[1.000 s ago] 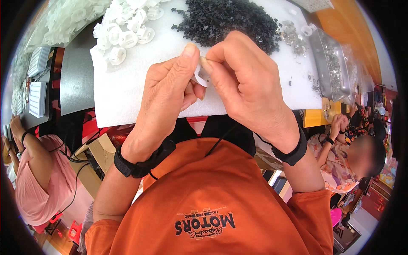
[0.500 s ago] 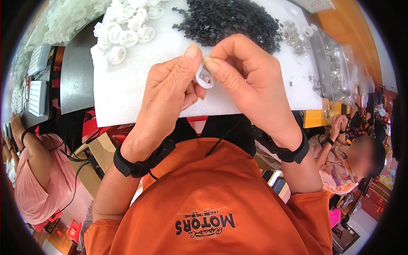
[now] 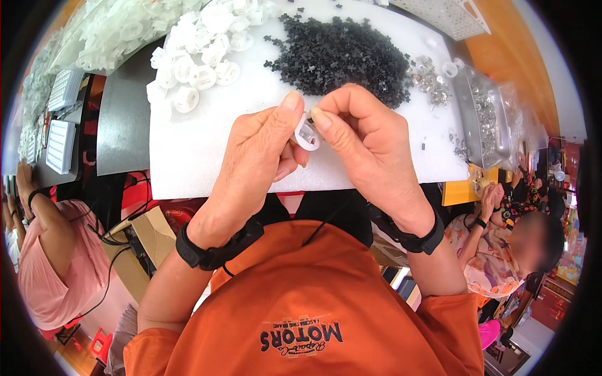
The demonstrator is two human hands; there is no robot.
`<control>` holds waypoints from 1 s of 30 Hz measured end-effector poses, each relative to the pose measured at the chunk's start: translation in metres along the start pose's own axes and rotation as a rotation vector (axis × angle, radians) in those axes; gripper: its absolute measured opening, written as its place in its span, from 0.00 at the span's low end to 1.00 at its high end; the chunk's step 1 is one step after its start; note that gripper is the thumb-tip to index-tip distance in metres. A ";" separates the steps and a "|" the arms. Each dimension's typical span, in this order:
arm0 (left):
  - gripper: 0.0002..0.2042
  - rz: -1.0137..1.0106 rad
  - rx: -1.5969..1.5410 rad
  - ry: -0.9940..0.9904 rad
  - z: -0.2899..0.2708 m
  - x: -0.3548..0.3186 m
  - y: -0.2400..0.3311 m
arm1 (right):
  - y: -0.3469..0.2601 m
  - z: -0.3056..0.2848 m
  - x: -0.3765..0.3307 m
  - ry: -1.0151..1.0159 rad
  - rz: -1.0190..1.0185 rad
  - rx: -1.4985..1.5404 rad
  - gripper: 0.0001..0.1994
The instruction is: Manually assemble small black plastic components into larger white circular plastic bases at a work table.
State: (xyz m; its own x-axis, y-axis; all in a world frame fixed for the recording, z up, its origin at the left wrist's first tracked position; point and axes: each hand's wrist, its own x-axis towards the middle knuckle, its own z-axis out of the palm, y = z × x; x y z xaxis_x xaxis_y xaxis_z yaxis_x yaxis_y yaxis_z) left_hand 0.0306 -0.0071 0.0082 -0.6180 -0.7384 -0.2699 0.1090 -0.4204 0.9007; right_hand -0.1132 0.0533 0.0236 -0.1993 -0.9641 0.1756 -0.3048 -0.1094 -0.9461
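Note:
Over the white foam sheet (image 3: 188,156), my left hand (image 3: 254,147) grips a small white ring-shaped plastic part (image 3: 307,138) between thumb and fingers. The part is tilted, and bits of its inside show through its opening. My right hand (image 3: 376,141) is closed in a pinch, its thumb and index fingertips at the part's upper right edge. Whatever lies between those fingertips is too small and covered to name. Beyond my hands is a heap of small black cross-shaped pieces (image 3: 345,59). Similar white plastic parts (image 3: 204,75) are piled at the far left.
Small shiny metal pieces (image 3: 429,78) lie scattered right of the black heap, beside a metal tray (image 3: 463,103) holding more. A bag of whitish parts (image 3: 119,37) sits at the far left. Co-workers sit on both sides: a pink sleeve (image 3: 59,250) left, a patterned shirt (image 3: 483,263) right.
The view has shifted, so the table and both hands appear lower in the picture. My hands keep much the same hold around the white part.

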 end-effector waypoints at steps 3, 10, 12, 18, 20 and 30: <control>0.23 0.000 0.020 -0.006 0.000 0.001 0.001 | -0.002 -0.002 0.002 -0.003 -0.058 -0.102 0.04; 0.23 -0.012 0.061 -0.001 -0.001 0.003 0.000 | -0.003 -0.002 0.002 0.023 -0.224 -0.287 0.04; 0.23 -0.013 0.063 0.005 -0.001 0.003 -0.001 | -0.002 -0.001 0.002 0.024 -0.235 -0.301 0.04; 0.23 0.007 0.062 0.000 0.001 0.002 0.000 | -0.001 -0.002 -0.001 0.001 -0.049 -0.117 0.04; 0.23 0.014 0.098 0.003 0.002 0.001 0.000 | 0.000 -0.003 -0.001 -0.006 0.058 0.007 0.04; 0.23 -0.011 0.069 -0.017 0.002 0.001 0.001 | -0.003 -0.007 -0.002 -0.034 0.248 0.274 0.07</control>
State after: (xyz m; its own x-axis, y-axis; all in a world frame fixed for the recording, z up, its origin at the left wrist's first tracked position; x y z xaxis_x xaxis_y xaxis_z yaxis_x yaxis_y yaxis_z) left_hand 0.0289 -0.0073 0.0099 -0.6323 -0.7245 -0.2744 0.0484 -0.3904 0.9194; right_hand -0.1179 0.0575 0.0281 -0.2038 -0.9763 -0.0726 0.0108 0.0719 -0.9974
